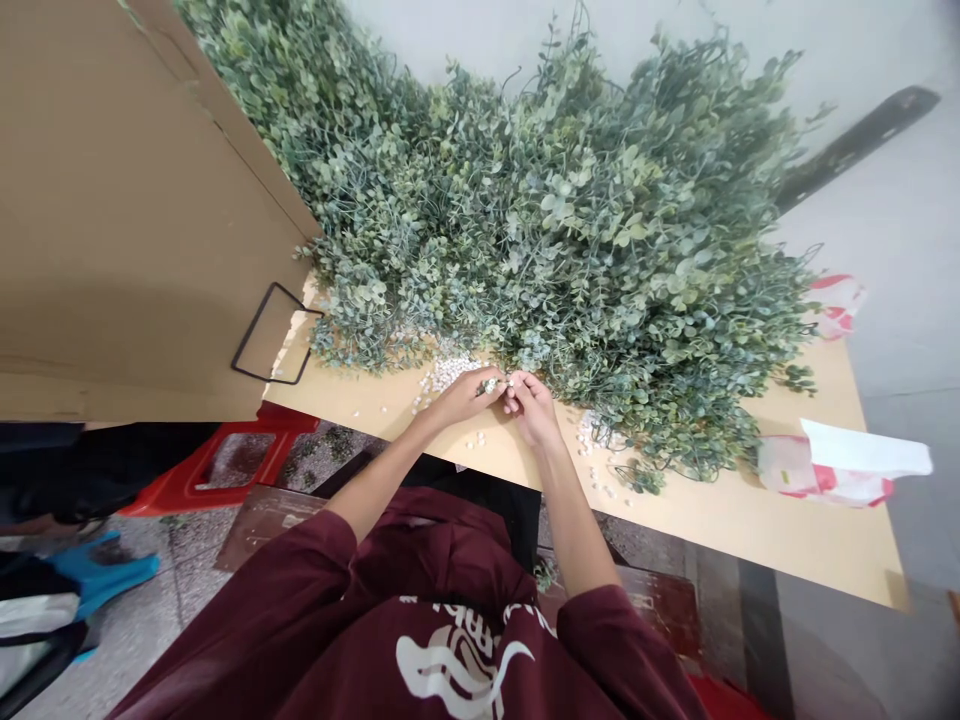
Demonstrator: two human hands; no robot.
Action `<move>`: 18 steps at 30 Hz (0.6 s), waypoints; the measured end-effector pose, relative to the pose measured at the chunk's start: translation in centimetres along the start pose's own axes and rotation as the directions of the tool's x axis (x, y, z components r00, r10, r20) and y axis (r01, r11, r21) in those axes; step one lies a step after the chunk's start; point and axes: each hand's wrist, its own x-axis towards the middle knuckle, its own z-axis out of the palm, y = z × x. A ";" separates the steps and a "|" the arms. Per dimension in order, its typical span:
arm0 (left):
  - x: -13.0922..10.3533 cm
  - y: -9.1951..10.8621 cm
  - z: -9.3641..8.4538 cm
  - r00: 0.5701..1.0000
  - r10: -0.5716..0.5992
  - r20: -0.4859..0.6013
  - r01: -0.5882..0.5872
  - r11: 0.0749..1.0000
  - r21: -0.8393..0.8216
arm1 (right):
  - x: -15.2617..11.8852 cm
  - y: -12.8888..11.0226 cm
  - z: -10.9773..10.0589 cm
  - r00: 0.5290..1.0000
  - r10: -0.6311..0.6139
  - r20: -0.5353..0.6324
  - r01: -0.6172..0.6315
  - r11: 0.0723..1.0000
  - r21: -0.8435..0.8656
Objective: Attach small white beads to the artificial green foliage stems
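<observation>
"Starting closest in, with twelve o'clock straight away from the wearer: what are the hands doing?"

"They meet over the table (810, 545). The left hand (469, 397) is curled nearly closed, thumb and fingers pinched on a small sprig (489, 386). The right hand (531, 408) is bent in close beside it, fingers folded, fingertips at the sprig's far end."

"Does the right hand have hold of anything?"

"I cannot tell. A white speck shows at its fingertips, too small to say whether it is gripped."

"And how does the sprig lie?"

"From the left hand's fingers it points to about two or three o'clock, at the right fingertips. Its long axis seems to run across the body, though most of it is hidden. The left hand is nearer its body, the right nearer its tip. I'd judge that alignment, tip against fingertips, is what matters most."

"What lies further out?"

"A heap of white beads (448, 373), just beside the left hand at about eleven o'clock. More loose beads (592, 430) sit near the right hand, at roughly four."

"And beyond?"

"A great mass of leafy greenery (570, 210), filling eleven round to two o'clock."
</observation>
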 end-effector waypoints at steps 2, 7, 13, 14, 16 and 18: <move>0.0 0.1 -0.1 1.000 -0.002 0.005 0.002 1.000 -0.006 | 0.0 0.0 -0.1 1.000 -0.009 0.001 0.009 1.000 0.003; 0.0 0.1 -0.1 1.000 -0.004 0.004 0.004 1.000 -0.013 | -0.1 0.0 -0.1 1.000 -0.001 -0.014 0.001 1.000 -0.009; -0.1 0.2 -0.2 1.000 0.002 0.007 -0.002 1.000 -0.017 | -0.1 0.0 -0.2 1.000 -0.014 -0.016 0.013 0.999 -0.029; -0.1 0.1 -0.2 1.000 0.006 0.007 -0.006 1.000 -0.017 | -0.1 0.0 -0.2 1.000 -0.014 -0.013 0.013 0.999 -0.031; -0.1 0.1 -0.1 1.000 0.009 0.010 -0.009 1.000 -0.011 | -0.1 0.0 -0.2 1.000 -0.006 -0.009 0.006 0.999 -0.044; -0.1 -0.1 -0.1 1.000 0.008 0.007 -0.008 1.000 0.001 | 0.0 0.0 -0.3 1.000 0.002 -0.010 -0.003 0.998 -0.058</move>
